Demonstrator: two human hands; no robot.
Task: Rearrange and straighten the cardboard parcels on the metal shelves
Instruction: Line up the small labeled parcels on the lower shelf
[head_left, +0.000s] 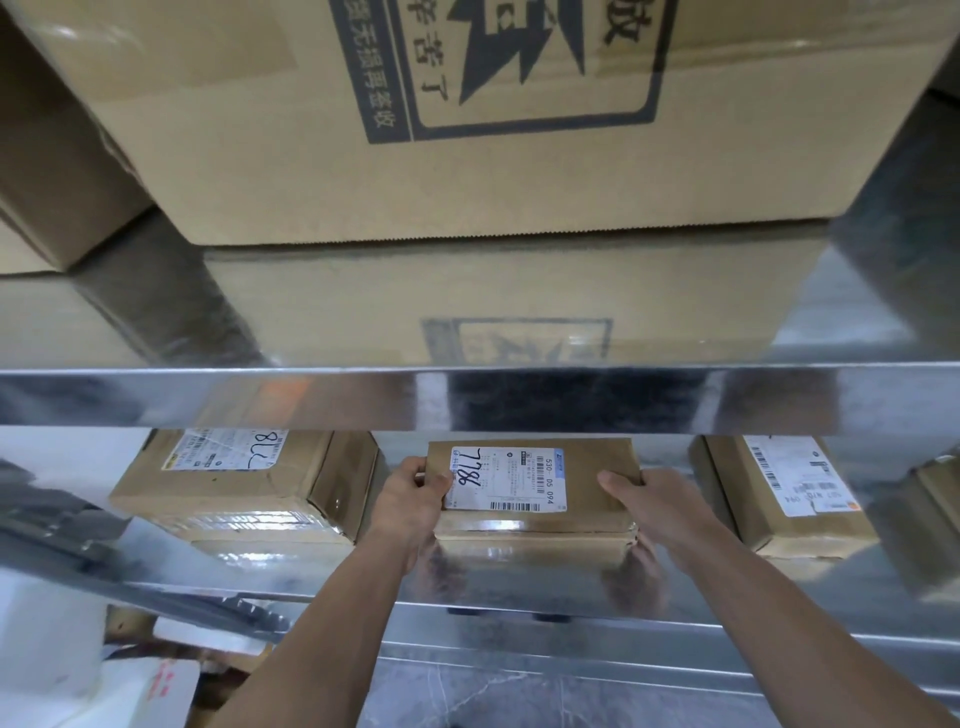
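Both hands are gripping the middle parcel (587, 483) by its two ends, the left hand (413, 499) curling round the left edge with its thumb lying on the white label (506, 480), and the right hand (660, 506) clasping the right edge with its thumb on top. The parcel is sitting flat on the lower shelf (519, 587), between a left parcel (249, 488) and a right parcel (779, 499), and is standing apart from both. A large printed carton (467, 171) is resting on the upper shelf (467, 322) above them.
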